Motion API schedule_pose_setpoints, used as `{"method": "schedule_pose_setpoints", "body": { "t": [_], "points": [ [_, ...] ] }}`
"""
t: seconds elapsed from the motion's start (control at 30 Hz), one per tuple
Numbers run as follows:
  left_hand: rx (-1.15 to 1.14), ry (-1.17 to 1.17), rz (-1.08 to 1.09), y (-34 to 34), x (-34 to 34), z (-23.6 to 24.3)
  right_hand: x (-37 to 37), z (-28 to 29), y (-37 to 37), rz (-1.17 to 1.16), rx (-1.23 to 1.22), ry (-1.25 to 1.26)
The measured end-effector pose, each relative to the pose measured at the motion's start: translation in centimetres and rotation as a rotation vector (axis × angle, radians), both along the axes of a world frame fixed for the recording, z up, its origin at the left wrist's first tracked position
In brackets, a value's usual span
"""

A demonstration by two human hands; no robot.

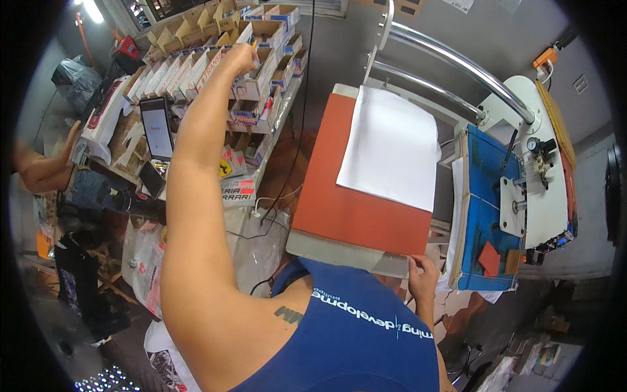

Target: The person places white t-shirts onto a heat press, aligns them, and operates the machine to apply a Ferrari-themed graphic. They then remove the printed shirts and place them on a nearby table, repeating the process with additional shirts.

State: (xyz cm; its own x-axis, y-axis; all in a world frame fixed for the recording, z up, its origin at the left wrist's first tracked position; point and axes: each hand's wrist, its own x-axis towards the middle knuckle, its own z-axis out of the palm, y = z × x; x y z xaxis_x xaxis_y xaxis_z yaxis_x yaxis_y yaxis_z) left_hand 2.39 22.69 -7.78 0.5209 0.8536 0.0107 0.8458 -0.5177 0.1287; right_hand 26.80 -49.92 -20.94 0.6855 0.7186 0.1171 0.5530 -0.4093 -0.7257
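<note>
My left arm stretches far forward, and my left hand [244, 59] is at an open cardboard bin [262, 31] in a rack of several bins. Its fingers are curled and partly hidden; small orange and red bits show beside them, too small to name. My right hand [423, 270] is low by my body, with thumb and fingers bent round the near right corner of the grey press bed [326, 247]. On that bed lies a reddish-brown pad [320, 170], with a white sheet [392, 147] flat over its right part.
The heat press has chrome bars [457, 55] and a second, blue bed [480, 176] at right, with a red scrap [488, 259] on it. At left are a lit phone [155, 124] and a dark phone [151, 179]. Another person's arm [49, 163] enters far left. Cables hang between the tables.
</note>
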Motion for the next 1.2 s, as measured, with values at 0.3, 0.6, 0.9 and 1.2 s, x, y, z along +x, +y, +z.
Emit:
{"method": "schedule_pose_setpoints", "body": {
  "t": [0.3,0.6,0.9,1.2],
  "points": [
    [0.118,-0.356,0.047,-4.2,-1.9,1.3,-0.8,1.6,5.4,0.272,0.075,-0.105],
    [-0.292,-1.087,-0.437,-27.6,3.1,-2.2,-1.7,3.1,11.0,0.328,0.221,0.110],
    [-0.725,-1.064,-0.602,-40.1,6.3,-8.2,0.7,4.8,16.5,0.187,0.181,0.799],
    [-0.088,-0.678,-0.475,-38.4,5.4,-15.2,3.8,0.1,19.4,0.136,-0.294,0.583]
  ]
}}
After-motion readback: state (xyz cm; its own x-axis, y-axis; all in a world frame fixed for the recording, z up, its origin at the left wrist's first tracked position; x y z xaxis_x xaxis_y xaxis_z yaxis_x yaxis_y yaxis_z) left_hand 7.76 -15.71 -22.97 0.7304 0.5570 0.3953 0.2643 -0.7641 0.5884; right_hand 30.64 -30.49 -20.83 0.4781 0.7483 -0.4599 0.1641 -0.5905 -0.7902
